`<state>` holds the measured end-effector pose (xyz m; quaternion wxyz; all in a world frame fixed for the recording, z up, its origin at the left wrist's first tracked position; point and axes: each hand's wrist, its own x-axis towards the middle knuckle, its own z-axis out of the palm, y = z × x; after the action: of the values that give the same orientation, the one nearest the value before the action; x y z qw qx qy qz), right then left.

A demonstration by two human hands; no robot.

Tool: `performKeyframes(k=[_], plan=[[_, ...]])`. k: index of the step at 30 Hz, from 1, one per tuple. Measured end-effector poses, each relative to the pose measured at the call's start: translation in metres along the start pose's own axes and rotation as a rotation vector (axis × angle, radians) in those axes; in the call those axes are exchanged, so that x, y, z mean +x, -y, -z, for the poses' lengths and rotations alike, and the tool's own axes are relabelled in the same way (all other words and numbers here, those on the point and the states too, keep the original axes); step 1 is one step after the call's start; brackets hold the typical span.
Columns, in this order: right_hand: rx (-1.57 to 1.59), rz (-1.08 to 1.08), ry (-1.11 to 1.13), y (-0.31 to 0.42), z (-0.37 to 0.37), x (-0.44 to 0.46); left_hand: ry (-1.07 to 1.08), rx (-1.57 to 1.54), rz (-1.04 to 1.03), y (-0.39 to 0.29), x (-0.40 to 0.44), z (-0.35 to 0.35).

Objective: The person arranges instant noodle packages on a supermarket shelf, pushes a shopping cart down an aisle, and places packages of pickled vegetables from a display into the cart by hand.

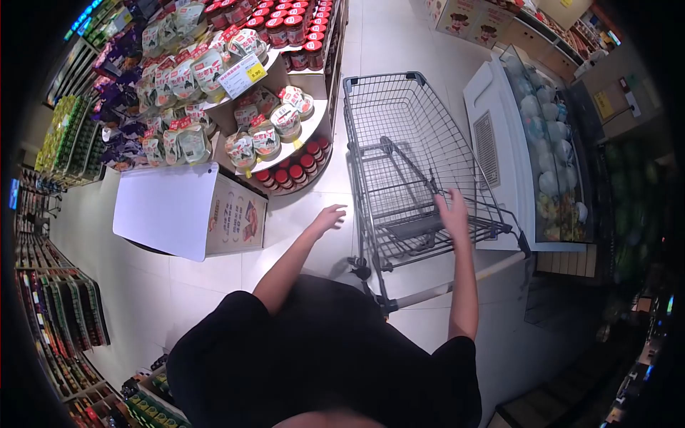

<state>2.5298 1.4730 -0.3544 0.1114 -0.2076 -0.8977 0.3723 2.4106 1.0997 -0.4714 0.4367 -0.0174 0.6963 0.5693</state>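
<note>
A grey wire shopping cart (410, 143) stands ahead and to the right, its basket empty and its handle bar (457, 282) nearest to me. Over the near part of the cart reaches my right hand (452, 212), fingers apart, with nothing seen in it; whether it touches the wire cannot be told. My left hand (329, 218) is held out above the floor, just left of the cart, fingers spread and holding nothing. Packaged bowls (265, 138) and red-lidded jars (294, 171) fill the curved display shelf beyond my left hand.
A white-topped box stand (168, 203) is at the left. A white chiller case (492, 135) with bagged goods (546, 135) borders the cart's right side. Purple packets (121, 100) fill the upper left; shelving (61, 314) lines the far left. Tiled floor (371, 32) lies beyond the cart.
</note>
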Motion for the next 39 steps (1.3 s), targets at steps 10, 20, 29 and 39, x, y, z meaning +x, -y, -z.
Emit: performKeyframes(k=[10, 20, 29, 39], plan=[[-0.143, -0.292, 0.381, 0.000, -0.139, -0.018, -0.364, -0.023, 0.229, 0.189, -0.076, 0.163], [-0.351, -0.374, 0.314, -0.004, -0.090, -0.018, -0.228, 0.049, 0.517, 0.330, -0.127, 0.231], [-0.695, -0.363, 0.223, 0.040, -0.148, 0.014, -0.366, -0.273, 0.434, 0.285, -0.068, 0.289], [-0.584, -0.162, 0.265, 0.092, -0.205, 0.111, -0.510, -0.271, 0.213, 0.240, -0.026, 0.340]])
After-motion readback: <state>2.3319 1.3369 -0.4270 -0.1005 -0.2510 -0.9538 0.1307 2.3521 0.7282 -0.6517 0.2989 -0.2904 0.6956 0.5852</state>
